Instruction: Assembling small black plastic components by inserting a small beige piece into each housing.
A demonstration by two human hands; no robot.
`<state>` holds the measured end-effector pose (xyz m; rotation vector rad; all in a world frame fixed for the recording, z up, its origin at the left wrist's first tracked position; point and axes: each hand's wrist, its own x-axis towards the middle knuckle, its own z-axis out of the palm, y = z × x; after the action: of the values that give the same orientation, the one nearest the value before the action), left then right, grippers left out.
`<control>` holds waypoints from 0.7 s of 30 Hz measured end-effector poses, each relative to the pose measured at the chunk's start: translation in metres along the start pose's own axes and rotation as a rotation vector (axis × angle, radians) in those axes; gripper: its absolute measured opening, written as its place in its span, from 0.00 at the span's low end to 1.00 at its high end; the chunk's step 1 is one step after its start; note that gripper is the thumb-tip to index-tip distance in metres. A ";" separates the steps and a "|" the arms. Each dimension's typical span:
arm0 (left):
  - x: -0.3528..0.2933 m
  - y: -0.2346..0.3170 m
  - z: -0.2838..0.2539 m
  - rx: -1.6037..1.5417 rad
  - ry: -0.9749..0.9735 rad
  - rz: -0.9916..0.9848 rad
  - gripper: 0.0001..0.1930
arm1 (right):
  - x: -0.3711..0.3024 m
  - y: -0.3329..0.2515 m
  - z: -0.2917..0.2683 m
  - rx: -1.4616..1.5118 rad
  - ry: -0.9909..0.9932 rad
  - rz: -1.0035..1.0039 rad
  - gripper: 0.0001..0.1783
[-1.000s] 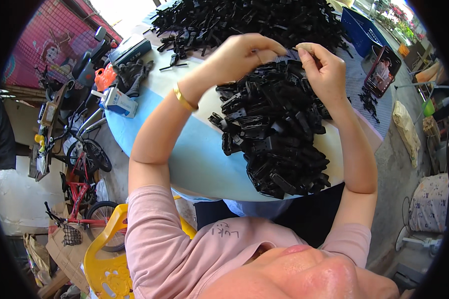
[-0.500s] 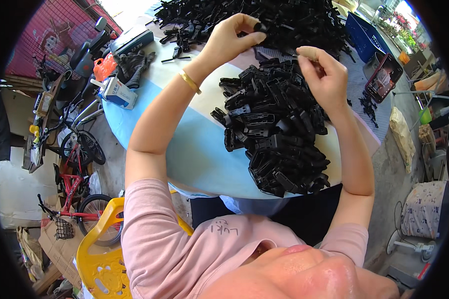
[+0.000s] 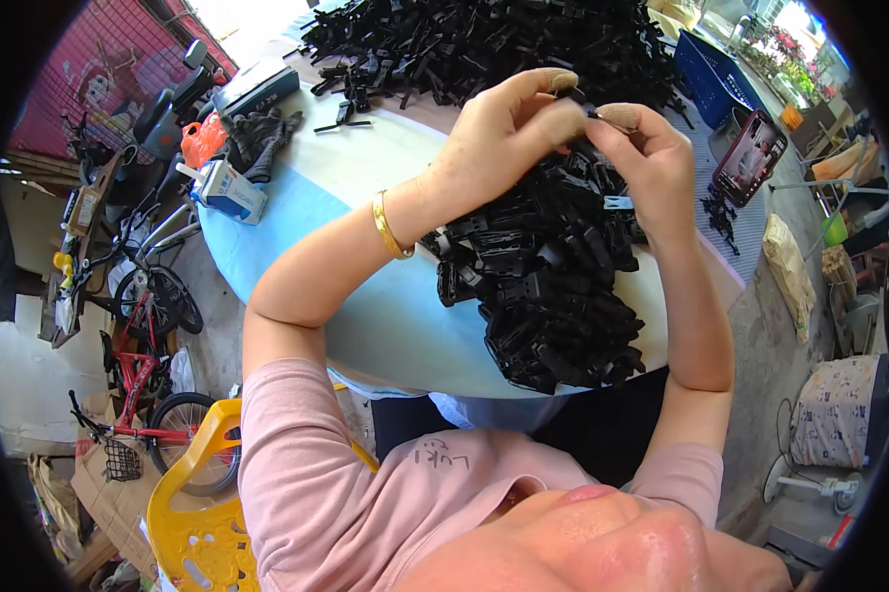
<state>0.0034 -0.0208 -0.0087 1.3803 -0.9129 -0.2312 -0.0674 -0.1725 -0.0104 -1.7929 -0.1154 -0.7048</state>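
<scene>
My left hand (image 3: 509, 138) and my right hand (image 3: 654, 163) meet fingertip to fingertip above the table. Both are closed in a pinch on a small black plastic piece (image 3: 586, 106), mostly hidden by the fingers. Tan coverings wrap some of the fingertips, and a gold bangle circles my left wrist. Right below the hands lies a near heap of black plastic clip-like parts (image 3: 553, 296), reaching to the table's near edge. Beyond them spreads a larger far heap of loose thin black parts (image 3: 494, 44).
The round table (image 3: 385, 316) has a pale striped cover. At its left are a blue-white carton (image 3: 229, 190), dark gloves (image 3: 259, 143) and a box (image 3: 257, 91). On the right stand a blue crate (image 3: 716, 74) and a propped phone (image 3: 750, 158). A yellow chair (image 3: 203, 493) is lower left.
My hands, apart before, have come together. The left moved right and slightly nearer, its fingers now against the right hand's with the small black piece between.
</scene>
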 end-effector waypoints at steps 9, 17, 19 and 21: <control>-0.006 -0.009 0.005 0.265 0.076 0.190 0.23 | 0.006 0.002 -0.007 0.157 -0.131 0.246 0.09; -0.005 -0.006 0.002 0.222 0.081 0.161 0.15 | -0.001 0.004 0.000 0.046 -0.182 0.084 0.08; -0.006 -0.006 0.002 0.137 0.071 0.123 0.13 | -0.001 0.003 0.000 0.026 -0.187 0.071 0.08; -0.007 -0.006 0.006 0.107 0.081 0.137 0.12 | -0.002 0.000 -0.001 0.006 -0.191 0.060 0.09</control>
<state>-0.0026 -0.0223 -0.0175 1.4087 -0.9589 -0.0223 -0.0690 -0.1730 -0.0112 -1.8477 -0.1909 -0.4894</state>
